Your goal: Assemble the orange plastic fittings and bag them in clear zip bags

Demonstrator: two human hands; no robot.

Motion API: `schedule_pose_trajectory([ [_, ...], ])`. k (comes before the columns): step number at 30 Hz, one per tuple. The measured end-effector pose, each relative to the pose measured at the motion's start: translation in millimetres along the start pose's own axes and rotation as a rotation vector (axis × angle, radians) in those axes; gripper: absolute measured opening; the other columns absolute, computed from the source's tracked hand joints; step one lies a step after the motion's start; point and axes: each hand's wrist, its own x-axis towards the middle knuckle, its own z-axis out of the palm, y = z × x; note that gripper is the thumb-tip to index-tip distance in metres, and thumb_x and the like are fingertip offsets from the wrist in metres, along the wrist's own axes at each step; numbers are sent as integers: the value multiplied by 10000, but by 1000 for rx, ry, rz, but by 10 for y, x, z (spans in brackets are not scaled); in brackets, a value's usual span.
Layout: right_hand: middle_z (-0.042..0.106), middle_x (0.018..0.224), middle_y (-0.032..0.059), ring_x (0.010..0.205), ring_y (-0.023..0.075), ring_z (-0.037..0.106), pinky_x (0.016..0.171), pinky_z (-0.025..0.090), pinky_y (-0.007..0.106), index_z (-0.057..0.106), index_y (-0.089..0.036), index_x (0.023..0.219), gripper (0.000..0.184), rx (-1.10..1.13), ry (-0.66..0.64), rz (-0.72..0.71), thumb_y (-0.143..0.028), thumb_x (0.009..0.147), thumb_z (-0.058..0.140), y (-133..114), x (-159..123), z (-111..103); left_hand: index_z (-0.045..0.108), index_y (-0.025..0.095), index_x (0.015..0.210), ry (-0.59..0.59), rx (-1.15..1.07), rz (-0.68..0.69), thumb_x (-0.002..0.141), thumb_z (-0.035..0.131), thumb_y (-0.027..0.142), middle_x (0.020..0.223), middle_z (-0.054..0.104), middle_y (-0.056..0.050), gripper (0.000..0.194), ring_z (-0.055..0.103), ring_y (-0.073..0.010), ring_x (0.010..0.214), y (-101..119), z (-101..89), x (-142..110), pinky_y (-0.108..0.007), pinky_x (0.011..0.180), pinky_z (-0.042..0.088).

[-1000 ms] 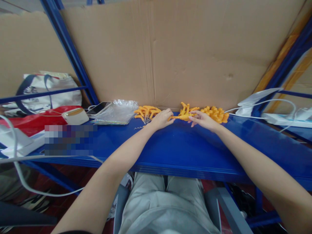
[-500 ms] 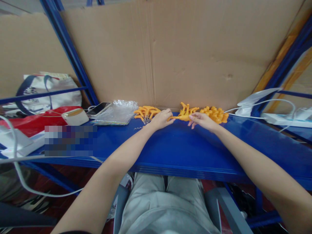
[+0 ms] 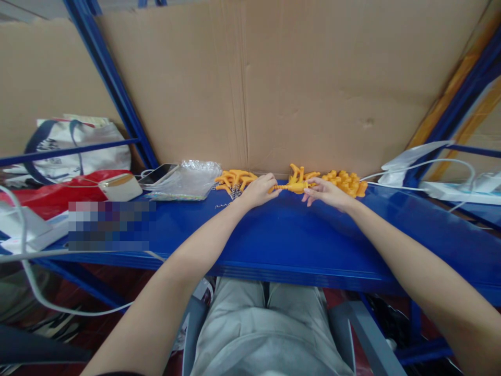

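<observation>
The left hand pinches the thin, ridged end of an orange, rod-shaped piece. The right hand holds its thicker end with narrow fingers. This piece lies between both hands, above the shiny blue table.

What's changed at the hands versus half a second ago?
The right-hand grip has its fingertips slightly farther right along the yellow piece, so more of that piece's right end shows. Whether those fingertips now press on it is too small to tell. Left-hand grip still pinches its thin end. The yellow parts at right and clear plastic bags stayed put.
</observation>
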Motion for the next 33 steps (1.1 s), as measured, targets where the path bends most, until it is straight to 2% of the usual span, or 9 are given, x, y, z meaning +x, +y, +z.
schedule_pose_trajectory([
  [3, 711, 652, 23, 513, 148, 648, 566, 562, 288, 548, -199, 881, 361, 31, -3, 21, -527, 854, 696, -20, -4, 21, 620, 167, 844, -6, 9, 15, 950, 532, 328, 902, 592, -63, 212, 600, -182, 856, 31, -41, 5, -300, 771, 487],
  [8, 664, 551, 68, 439, 142, 605, 464, 507, 250, 555, -186, 701, 541, 18, 22, 126, -679, 913, 481, -13, 22, 71, 614, 165, 835, -8, 8, 15, 954, 528, 328, 904, 596, -70, 220, 601, -188, 859, 62, -55, 16, -309, 782, 488],
  [12, 733, 698, 101, 489, 151, 643, 489, 523, 258, 600, -173, 832, 529, -35, 17, 146, -672, 932, 454, 4, 29, 41, 613, 168, 836, 0, -7, -2, 945, 542, 319, 893, 592, -64, 199, 603, -186, 858, 24, -19, 15, -307, 776, 493],
  [15, 770, 934, 95, 609, 158, 697, 548, 554, 268, 608, -201, 1057, 360, -50, 16, 73, -527, 904, 624, 26, 21, -7, 612, 172, 831, -1, -8, -11, 940, 551, 320, 887, 592, -58, 193, 603, -183, 856, -1, -8, 9, -302, 770, 495],
  [17, 766, 1001, 81, 659, 161, 707, 581, 567, 280, 591, -221, 1131, 372, -50, 22, 35, -435, 853, 712, 42, 17, -26, 610, 174, 831, -4, -5, -17, 936, 556, 321, 888, 594, -57, 188, 604, -185, 857, -3, -12, 7, -303, 770, 495],
  [21, 764, 916, 80, 628, 149, 688, 621, 569, 290, 612, -194, 980, 280, -23, 28, 54, -443, 874, 683, 40, 10, -11, 606, 167, 835, -1, 11, -11, 937, 555, 311, 898, 599, -69, 184, 609, -195, 869, 25, -36, 12, -310, 779, 492],
  [26, 741, 764, 94, 568, 145, 657, 608, 553, 279, 576, -185, 747, 439, 29, 64, 112, -594, 907, 583, -32, 5, 53, 601, 167, 836, 33, 27, 26, 948, 539, 316, 901, 601, -77, 196, 607, -199, 868, 62, -57, 24, -318, 788, 488],
  [30, 731, 709, 97, 511, 145, 636, 546, 528, 267, 571, -186, 748, 464, 19, 92, 192, -602, 943, 511, -80, 7, 74, 600, 169, 834, 37, 41, 36, 952, 529, 329, 900, 605, -76, 211, 606, -196, 860, 59, -53, 23, -316, 783, 490],
  [33, 757, 831, 112, 547, 143, 659, 546, 525, 259, 614, -173, 859, 397, -13, 90, 181, -536, 971, 502, -90, 0, 53, 604, 168, 834, 30, 45, 30, 954, 526, 333, 898, 606, -76, 218, 609, -195, 862, 47, -43, 20, -310, 781, 490],
])
